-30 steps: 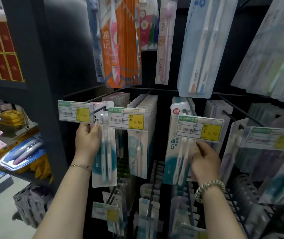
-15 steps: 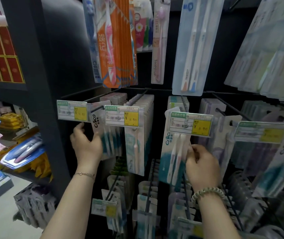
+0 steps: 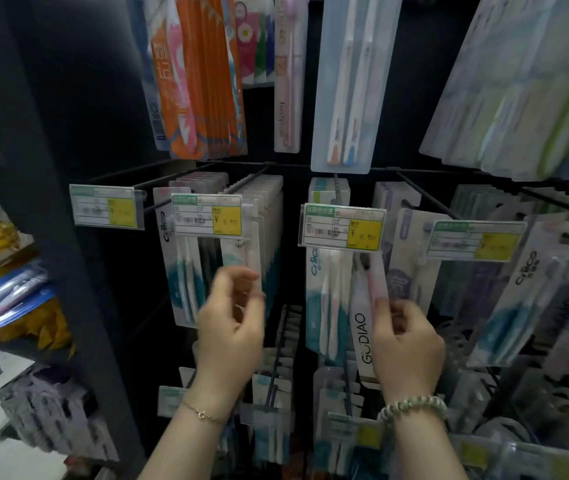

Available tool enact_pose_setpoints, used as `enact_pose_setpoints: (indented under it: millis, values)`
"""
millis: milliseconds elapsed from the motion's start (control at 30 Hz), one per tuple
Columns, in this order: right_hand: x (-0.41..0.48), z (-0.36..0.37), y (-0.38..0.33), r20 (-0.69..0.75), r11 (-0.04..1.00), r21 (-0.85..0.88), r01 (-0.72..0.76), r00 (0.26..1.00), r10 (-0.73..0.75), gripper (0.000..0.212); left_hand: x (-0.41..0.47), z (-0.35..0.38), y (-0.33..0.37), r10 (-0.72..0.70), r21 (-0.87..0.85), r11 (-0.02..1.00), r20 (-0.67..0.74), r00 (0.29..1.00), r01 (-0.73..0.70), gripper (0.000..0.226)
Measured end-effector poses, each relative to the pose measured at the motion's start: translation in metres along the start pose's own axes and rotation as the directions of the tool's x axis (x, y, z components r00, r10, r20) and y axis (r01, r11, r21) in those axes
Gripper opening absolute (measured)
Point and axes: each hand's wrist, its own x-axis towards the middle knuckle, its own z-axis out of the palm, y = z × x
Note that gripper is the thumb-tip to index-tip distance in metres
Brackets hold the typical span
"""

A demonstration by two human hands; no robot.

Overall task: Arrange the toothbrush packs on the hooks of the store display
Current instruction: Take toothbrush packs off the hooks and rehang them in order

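Observation:
My right hand (image 3: 406,344) grips a GUDIAO toothbrush pack (image 3: 362,327) holding a pink brush. The pack is tilted, and its top is hidden behind the yellow price tag (image 3: 342,228) of the third hook. A teal Crico pack (image 3: 324,306) hangs just left of it on that hook. My left hand (image 3: 231,323) hovers with curled fingers at the lower end of the front pack (image 3: 241,258) on the second hook; blur hides whether it pinches that pack. Another teal Crico pack (image 3: 181,282) hangs free on the leftmost hook.
Black wire hooks (image 3: 425,195) jut toward me, each ending in a price tag. Orange packs (image 3: 203,81) and a long pale blue pack (image 3: 349,81) hang above. More packs fill the lower hooks (image 3: 272,393) and the right side (image 3: 518,289). A dark shelf post (image 3: 68,237) stands at the left.
My left hand let go of the Crico pack on the leftmost hook and moved right to the second hook. My right hand now holds a GUDIAO pack by the third hook.

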Motion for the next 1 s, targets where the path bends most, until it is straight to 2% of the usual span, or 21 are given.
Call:
enact_pose_setpoints:
  millis: [67,167,267,367,533,633,733,833,1000]
  values:
    - [0.000,-0.005,0.001,-0.035,0.997,0.069,-0.036,0.999,0.038,0.025,-0.006,0.011,0.005,-0.031,-0.032,0.999,0.178,0.983,0.037,0.020]
    - [0.002,-0.009,0.010,-0.068,0.976,0.203,-0.073,0.994,0.088,0.032,-0.013,0.028,0.010,-0.079,0.001,0.996,0.433,0.898,0.087,0.012]
    - [0.000,-0.013,0.021,-0.071,0.952,0.306,-0.031,0.996,0.055,0.039,-0.022,0.045,0.012,-0.108,0.073,0.994,0.518,0.849,0.082,0.017]
    - [-0.006,-0.017,0.025,-0.009,0.918,0.392,0.050,0.999,-0.051,0.036,-0.029,0.059,0.017,-0.128,0.031,0.991,0.545,0.829,0.132,0.028]
    - [-0.009,-0.018,0.026,0.176,0.882,0.469,0.049,0.973,-0.148,0.033,-0.034,0.066,0.015,-0.054,-0.069,0.993,0.480,0.876,0.099,0.009]
    - [-0.002,-0.011,0.027,0.225,0.912,0.408,0.035,0.964,-0.138,0.034,-0.031,0.060,0.009,-0.085,-0.112,0.983,0.426,0.901,0.145,0.014]
    - [0.009,0.000,0.022,0.267,0.952,0.304,0.042,0.955,-0.128,0.018,-0.027,0.049,0.004,-0.125,-0.171,0.961,0.428,0.895,0.215,0.020]
    - [0.021,0.013,0.010,0.307,0.936,0.350,0.032,0.940,-0.147,0.025,-0.024,0.040,-0.001,-0.132,-0.204,0.950,0.418,0.899,0.235,0.018]
    - [0.048,0.034,-0.008,0.377,0.926,0.367,-0.084,0.924,-0.066,0.034,-0.023,0.028,-0.011,-0.148,-0.212,0.946,0.390,0.909,0.245,0.017]
